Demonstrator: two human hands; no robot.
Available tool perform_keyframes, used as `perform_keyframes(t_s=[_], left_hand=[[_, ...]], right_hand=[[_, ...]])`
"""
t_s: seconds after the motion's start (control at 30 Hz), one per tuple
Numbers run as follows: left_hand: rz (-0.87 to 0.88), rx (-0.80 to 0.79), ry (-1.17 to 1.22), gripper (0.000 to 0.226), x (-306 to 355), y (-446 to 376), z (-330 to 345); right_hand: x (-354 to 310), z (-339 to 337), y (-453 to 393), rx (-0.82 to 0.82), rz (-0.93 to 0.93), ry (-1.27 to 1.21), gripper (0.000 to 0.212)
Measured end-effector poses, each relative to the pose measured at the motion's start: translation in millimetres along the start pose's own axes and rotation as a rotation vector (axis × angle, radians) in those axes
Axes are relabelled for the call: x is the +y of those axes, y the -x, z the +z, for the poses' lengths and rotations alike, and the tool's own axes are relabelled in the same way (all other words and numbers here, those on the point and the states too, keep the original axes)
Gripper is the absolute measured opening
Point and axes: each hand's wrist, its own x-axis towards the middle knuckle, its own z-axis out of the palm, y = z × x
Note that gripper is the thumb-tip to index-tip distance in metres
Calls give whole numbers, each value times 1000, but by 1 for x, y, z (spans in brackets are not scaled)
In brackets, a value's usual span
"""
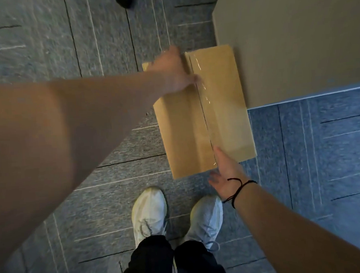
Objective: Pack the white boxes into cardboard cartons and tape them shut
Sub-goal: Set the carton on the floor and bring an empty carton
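The left hand point(174, 71), arm stretched out, presses flat on the far end of the cardboard carton point(203, 112), gripping nothing. The carton, a smooth brown rectangle, lies on grey carpet point(44, 39) beside the beige wall point(294, 36), its long axis running away from the white shoes point(149, 213). Glossy clear tape point(202, 97) follows its centre seam. The right hand point(226, 173) rests open-fingered on the carton's near edge.

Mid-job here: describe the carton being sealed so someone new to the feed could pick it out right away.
Look at the grey carpet-tile floor beside the beige wall, just ahead of the white sneakers. The carton lies flat there, with the left hand at its far end and the right hand at its near end. It is the only brown cardboard thing, with glossy clear tape along its centre seam.
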Motion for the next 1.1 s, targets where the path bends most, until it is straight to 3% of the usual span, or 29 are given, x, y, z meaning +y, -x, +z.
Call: perform_keyframes(t_s=[0.2, 0.3, 0.4, 0.47, 0.67, 0.8, 0.9, 0.97, 1.1], left_hand=[[82, 0, -256, 97, -2, -33, 17], [57, 8, -300, 97, -3, -34, 16], [-41, -10, -277, 100, -14, -27, 7], [-102, 0, -241, 100, -26, -16, -5], [-312, 101, -26, 104, -64, 46, -56], [-419, 136, 183, 108, -81, 103, -106], [-490, 187, 322, 125, -83, 154, -148], [-520, 251, 389, 126, -81, 187, -176], [-540, 347, 493, 109, -56, 264, -232]], right_hand=[[11, 7, -29, -137, 13, -278, 40], [13, 7, -32, -168, -3, -391, 59], [7, 1, -21, -155, -5, -320, 67], [-2, -2, -8, -121, -8, -260, 62], [-22, 3, 55, -134, -109, -19, 78], [-33, 9, 114, -136, -196, 100, 101], [-48, 13, 171, -156, -296, 147, 53], [-61, 13, 212, -168, -381, 166, 36], [-79, 7, 306, -188, -498, 257, 65]])
